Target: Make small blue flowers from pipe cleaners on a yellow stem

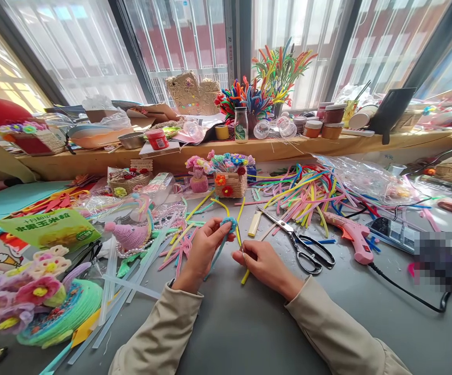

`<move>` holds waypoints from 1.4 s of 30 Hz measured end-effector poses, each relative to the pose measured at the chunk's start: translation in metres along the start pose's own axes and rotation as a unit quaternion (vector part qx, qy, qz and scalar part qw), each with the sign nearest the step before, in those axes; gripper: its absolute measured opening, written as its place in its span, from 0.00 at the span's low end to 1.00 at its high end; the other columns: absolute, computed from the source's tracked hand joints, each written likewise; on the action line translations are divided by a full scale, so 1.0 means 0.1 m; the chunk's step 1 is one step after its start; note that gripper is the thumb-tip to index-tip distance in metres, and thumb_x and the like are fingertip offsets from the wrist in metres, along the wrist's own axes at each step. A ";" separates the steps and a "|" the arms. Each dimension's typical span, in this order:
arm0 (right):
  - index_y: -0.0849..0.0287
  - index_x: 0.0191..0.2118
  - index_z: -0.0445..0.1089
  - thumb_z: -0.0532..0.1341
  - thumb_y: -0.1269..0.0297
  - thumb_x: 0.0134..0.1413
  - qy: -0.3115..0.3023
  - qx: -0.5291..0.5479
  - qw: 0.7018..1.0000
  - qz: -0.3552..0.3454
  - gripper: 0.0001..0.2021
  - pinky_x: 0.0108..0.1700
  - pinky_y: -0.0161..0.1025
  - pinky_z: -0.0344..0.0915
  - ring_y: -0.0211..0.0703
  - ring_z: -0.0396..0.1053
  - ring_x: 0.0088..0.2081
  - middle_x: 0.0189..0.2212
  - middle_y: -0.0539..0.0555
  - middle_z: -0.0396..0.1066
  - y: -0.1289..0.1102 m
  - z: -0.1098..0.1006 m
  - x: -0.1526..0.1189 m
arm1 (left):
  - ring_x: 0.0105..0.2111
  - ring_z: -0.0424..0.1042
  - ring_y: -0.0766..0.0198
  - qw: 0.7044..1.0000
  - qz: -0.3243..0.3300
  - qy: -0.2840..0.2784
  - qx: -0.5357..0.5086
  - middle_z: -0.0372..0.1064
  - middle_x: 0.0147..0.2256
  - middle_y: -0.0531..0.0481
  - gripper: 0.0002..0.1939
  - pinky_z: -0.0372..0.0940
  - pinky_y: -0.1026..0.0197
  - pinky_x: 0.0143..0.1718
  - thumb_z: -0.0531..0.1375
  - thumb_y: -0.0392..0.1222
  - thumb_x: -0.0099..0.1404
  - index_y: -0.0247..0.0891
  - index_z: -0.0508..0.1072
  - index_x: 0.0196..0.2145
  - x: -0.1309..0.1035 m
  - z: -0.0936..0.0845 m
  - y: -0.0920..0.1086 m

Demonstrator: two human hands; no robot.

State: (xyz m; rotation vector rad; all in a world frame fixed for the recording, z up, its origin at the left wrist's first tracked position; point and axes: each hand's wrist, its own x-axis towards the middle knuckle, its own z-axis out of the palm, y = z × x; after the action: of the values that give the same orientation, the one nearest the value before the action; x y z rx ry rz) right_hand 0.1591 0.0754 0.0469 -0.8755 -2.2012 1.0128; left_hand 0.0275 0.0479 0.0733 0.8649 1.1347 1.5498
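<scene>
My left hand pinches a small blue coiled pipe-cleaner piece, and a blue tail hangs down below it. To its right, my right hand is closed, thumb against fingers, around something thin near a yellow pipe cleaner; what exactly it grips is too small to tell. The two hands are close together but apart. Black-handled scissors lie right of my right hand, with a cream-coloured block by their tip.
A pink glue gun with a black cord lies at the right. Piled pipe cleaners and a woven flower basket stand behind. Clear glue sticks and fuzzy flowers are at the left.
</scene>
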 end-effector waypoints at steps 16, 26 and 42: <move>0.60 0.15 0.50 0.52 0.53 0.46 0.022 0.022 1.000 -0.002 0.19 0.20 0.29 0.44 0.30 0.47 0.18 0.13 0.44 0.49 -0.02 -0.04 0.00 | 0.20 0.65 0.74 1.000 0.003 -0.003 0.000 0.62 0.22 0.59 0.07 0.59 0.69 0.26 0.60 0.39 0.49 0.36 0.65 0.26 0.00 0.01 0.02; 0.60 0.17 0.53 0.51 0.52 0.46 -0.006 -0.011 1.000 -0.020 0.18 0.20 0.29 0.44 0.29 0.49 0.19 0.14 0.44 0.52 0.00 -0.02 -0.02 | 0.19 0.62 0.74 0.998 0.009 -0.024 0.053 0.61 0.20 0.58 0.07 0.57 0.69 0.24 0.59 0.39 0.50 0.35 0.63 0.23 -0.02 0.00 0.03; 0.61 0.12 0.53 0.55 0.58 0.46 0.088 0.028 0.996 -0.002 0.19 0.20 0.29 0.45 0.29 0.47 0.16 0.11 0.44 0.50 0.03 -0.01 0.02 | 0.20 0.64 0.73 0.994 0.043 0.021 0.100 0.60 0.21 0.59 0.08 0.59 0.68 0.26 0.59 0.41 0.49 0.36 0.63 0.24 0.01 -0.02 0.01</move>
State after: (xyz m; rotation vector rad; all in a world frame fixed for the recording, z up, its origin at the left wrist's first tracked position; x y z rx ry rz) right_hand 0.1595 0.0788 0.0451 -0.8992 -2.0187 0.9528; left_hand 0.0250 0.0487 0.0736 1.0302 1.3156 1.5477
